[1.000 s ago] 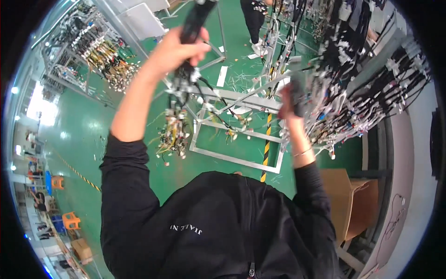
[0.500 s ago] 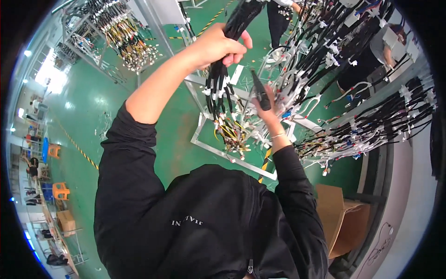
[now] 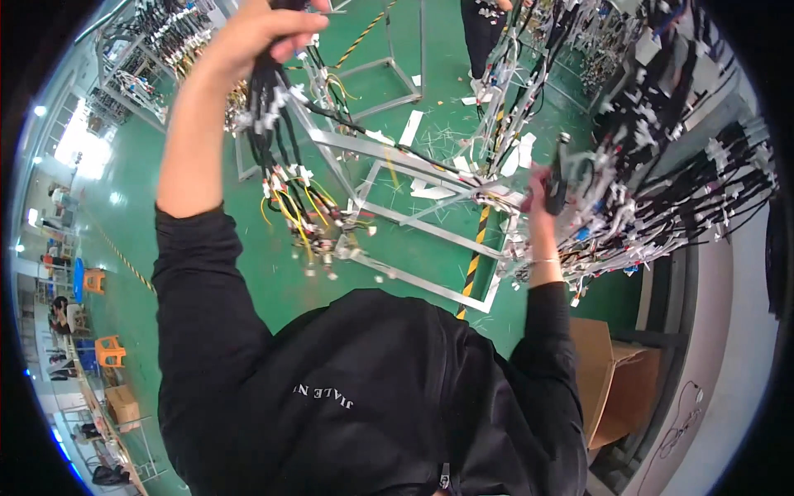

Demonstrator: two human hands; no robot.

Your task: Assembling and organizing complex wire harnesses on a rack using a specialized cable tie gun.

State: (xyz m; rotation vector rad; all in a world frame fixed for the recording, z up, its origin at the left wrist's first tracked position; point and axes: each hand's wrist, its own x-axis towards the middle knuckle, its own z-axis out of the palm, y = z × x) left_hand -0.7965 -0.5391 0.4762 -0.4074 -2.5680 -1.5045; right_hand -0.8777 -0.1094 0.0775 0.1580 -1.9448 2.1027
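Note:
At the upper left my left hand (image 3: pixel 263 37) is closed around a thick bundle of black-sheathed wires, a wiring harness (image 3: pixel 266 99). Its lower end hangs down with white connectors and yellow wires, blurred by motion. My right hand (image 3: pixel 539 192), right of centre, grips a dark, narrow hand tool (image 3: pixel 560 169) that points upward; blur hides its exact kind. Just right of that hand hangs a dense mass of black and white wire harnesses (image 3: pixel 637 198) with many white connectors. Between my hands stands a grey metal frame (image 3: pixel 397 153) with a few wires draped along its bar.
An open cardboard box (image 3: pixel 591 372) stands at the lower right by the wall. More harnesses (image 3: pixel 178 37) hang on a rack at the far left. Another person (image 3: pixel 480 41) stands at the top. White scraps (image 3: pixel 411 128) lie on the green floor. Orange stools (image 3: pixel 109 351) stand far left.
My left hand has swung left and up with the harness, opening a gap between it and the other wires. My right hand has moved right with the tool, toward the hanging harnesses.

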